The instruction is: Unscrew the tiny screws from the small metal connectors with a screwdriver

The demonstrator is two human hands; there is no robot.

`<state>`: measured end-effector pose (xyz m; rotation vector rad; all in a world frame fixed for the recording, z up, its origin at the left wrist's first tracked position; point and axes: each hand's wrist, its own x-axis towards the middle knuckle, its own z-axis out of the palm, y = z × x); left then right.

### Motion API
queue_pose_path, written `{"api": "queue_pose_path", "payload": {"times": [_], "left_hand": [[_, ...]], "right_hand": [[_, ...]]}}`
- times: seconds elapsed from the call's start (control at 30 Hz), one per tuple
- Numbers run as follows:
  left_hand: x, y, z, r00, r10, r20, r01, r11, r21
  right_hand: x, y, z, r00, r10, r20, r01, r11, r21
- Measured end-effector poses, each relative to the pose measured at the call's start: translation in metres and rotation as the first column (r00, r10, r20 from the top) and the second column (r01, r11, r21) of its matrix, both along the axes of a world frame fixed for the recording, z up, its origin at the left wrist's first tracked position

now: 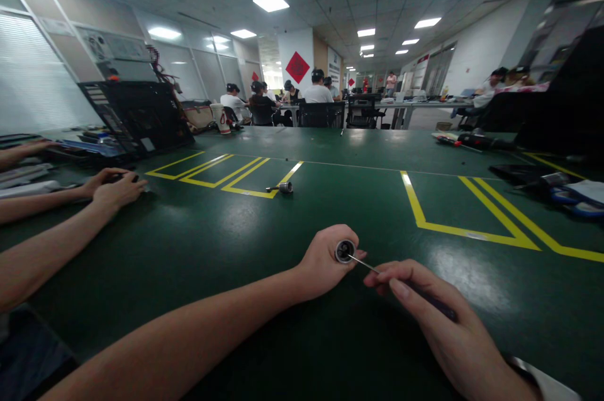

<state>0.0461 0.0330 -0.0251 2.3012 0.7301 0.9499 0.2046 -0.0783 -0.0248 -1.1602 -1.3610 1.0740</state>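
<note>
1. At the lower right of the frame, the right hand (pixel 425 306) had thumb and fingers closed on the dark handle of a slim tool (pixel 438 305), probably a screwdriver, its thin metal shaft pointing up and left.
2. Just right of the lower centre, the left hand (pixel 323 262) was wrapped around a short metal cylinder (pixel 343 249), fingers clamped on it, its open end turned toward the camera. The tool's tip was at that mouth; whether it touched anything within could not be told.
3. By my judgement, work inside the cylinder was under way, not finished: both hands were committed to it and the tool was in place. How much was done or left inside, the dark opening did not show.
4. Beyond the hands, left of centre, a second metal piece (pixel 285 187) with a rod-like end lay on the green table (pixel 226 250), by the yellow tape (pixel 250 194), apart from both hands. Whether it had been worked on could not be told.
5. Small pale labels on the tape, one at the right (pixel 476 236), were too small to read.
6. At the left, a co-worker's hands (pixel 116 192) met around something dark.
7. In the upper centre, a red diamond (pixel 297 67) and a wall panel (pixel 334 66) bore marks, none legible; no brand could be made out.
</note>
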Motion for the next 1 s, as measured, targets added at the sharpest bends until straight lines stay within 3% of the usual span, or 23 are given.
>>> {"api": "queue_pose_path", "payload": {"times": [0.13,0.4,0.77,1.0], "left_hand": [[0.0008,0.002,-0.0025,1.0,-0.013,0.019,0.013,0.999,-0.046],[0.0005,0.0,-0.0031,0.997,0.02,-0.073,-0.014,0.997,0.081],[-0.0007,0.0052,-0.0044,0.995,-0.098,-0.001,0.097,0.988,-0.12],[-0.0004,0.0003,-0.0017,0.988,-0.004,-0.152,0.022,0.993,0.114]], "right_hand": [[-0.0002,0.0011,-0.0021,1.0,-0.015,0.016,0.015,1.0,0.008],[0.0,0.0008,0.0009,0.999,0.001,0.044,-0.001,1.0,0.0],[0.0019,0.0041,-0.0024,0.996,-0.017,-0.093,0.012,0.999,-0.046],[0.0002,0.002,-0.001,1.0,-0.017,0.0,0.017,0.999,-0.051]]}}
